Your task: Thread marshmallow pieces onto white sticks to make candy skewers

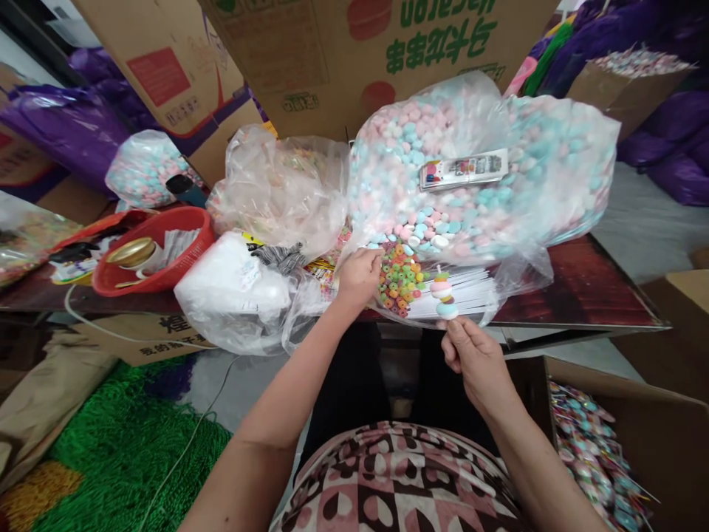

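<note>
My right hand (475,360) pinches a thin white stick (443,292) upright; three pastel candies are threaded on it. My left hand (359,277) reaches into a pile of small multicoloured ring candies (399,279) at the table's front edge, fingers curled among them. Whether it grips one I cannot tell. Behind them a big clear bag (481,170) bulges with pink, blue and white candies. A bundle of white sticks (470,292) lies under the bag's front flap.
A red basket (191,255) with odds and ends stands at the left, beside crumpled clear bags (282,188) and a white bag (233,284). Cardboard boxes (332,52) rise behind. A box of finished candy sticks (592,451) sits at my lower right. Green fringe (127,436) lies on the floor.
</note>
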Available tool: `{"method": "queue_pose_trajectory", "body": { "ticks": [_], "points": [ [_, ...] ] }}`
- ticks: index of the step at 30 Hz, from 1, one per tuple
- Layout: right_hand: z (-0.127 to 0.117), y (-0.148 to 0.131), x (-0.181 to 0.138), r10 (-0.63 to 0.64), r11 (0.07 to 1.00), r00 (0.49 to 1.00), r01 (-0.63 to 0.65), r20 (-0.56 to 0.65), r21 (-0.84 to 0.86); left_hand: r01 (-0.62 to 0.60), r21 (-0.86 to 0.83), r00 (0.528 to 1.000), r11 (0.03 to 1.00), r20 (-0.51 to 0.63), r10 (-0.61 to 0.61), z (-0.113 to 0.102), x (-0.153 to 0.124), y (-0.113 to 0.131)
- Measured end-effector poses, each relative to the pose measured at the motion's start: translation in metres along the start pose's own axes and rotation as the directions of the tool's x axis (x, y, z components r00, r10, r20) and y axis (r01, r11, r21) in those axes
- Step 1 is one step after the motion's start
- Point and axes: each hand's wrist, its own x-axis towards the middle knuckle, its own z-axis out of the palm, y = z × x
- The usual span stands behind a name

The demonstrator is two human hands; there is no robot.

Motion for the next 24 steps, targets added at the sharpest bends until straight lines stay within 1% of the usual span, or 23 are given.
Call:
{"method": "queue_pose_trajectory", "body": {
  "ticks": [1, 2, 3, 5, 7, 9, 10, 12, 14, 16, 21, 24],
  "points": [
    [0.0, 0.0, -0.001, 0.009, 1.0, 1.0, -0.009, 0.003, 0.007, 0.019, 0.147, 0.997, 0.989, 0.071, -0.03, -0.001, 0.007, -0.007],
    [0.0, 0.001, -0.002, 0.019, 1.0, 1.0, -0.019, 0.007, 0.009, 0.016, 0.26, 0.989, 0.965, 0.138, -0.054, -0.002, 0.012, -0.012],
    [0.001, 0.002, -0.003, 0.027, 1.0, 1.0, -0.027, 0.009, 0.009, 0.005, 0.338, 0.979, 0.941, 0.191, -0.074, -0.003, 0.015, -0.016],
    [0.0, 0.003, -0.004, 0.033, 0.999, 0.999, -0.033, 0.0, 0.01, -0.03, 0.402, 0.966, 0.915, 0.246, -0.077, -0.004, 0.016, -0.021],
    [-0.001, 0.005, -0.004, 0.033, 0.999, 0.999, -0.033, -0.012, 0.015, -0.062, 0.391, 0.97, 0.918, 0.242, -0.037, -0.004, 0.012, -0.023],
    [-0.003, 0.007, -0.003, 0.038, 0.999, 0.999, -0.037, -0.014, 0.021, -0.077, 0.33, 0.98, 0.941, 0.196, 0.011, -0.004, 0.008, -0.023],
    [-0.003, 0.008, -0.003, 0.042, 0.999, 0.999, -0.042, -0.012, 0.024, -0.066, 0.282, 0.986, 0.957, 0.165, 0.019, -0.003, 0.008, -0.024],
    [-0.004, 0.01, -0.002, 0.052, 0.998, 0.999, -0.052, -0.007, 0.028, 0.011, 0.179, 0.994, 0.984, 0.104, -0.03, -0.003, 0.009, -0.024],
    [-0.005, 0.011, -0.003, 0.057, 0.998, 0.998, -0.057, -0.002, 0.029, 0.099, 0.135, 0.991, 0.986, 0.078, -0.11, -0.005, 0.013, -0.023],
    [-0.005, 0.012, -0.003, 0.059, 0.998, 0.998, -0.059, 0.001, 0.03, 0.123, 0.195, 0.987, 0.973, 0.08, -0.14, -0.007, 0.019, -0.021],
    [-0.005, 0.012, -0.003, 0.061, 0.997, 0.998, -0.061, -0.02, 0.041, 0.044, 0.473, 0.981, 0.88, 0.144, -0.127, -0.009, 0.033, -0.013],
    [-0.004, 0.012, -0.002, 0.059, 0.997, 0.998, -0.058, -0.027, 0.04, 0.017, 0.557, 0.975, 0.831, 0.174, -0.137, -0.004, 0.041, -0.008]
  ]
}}
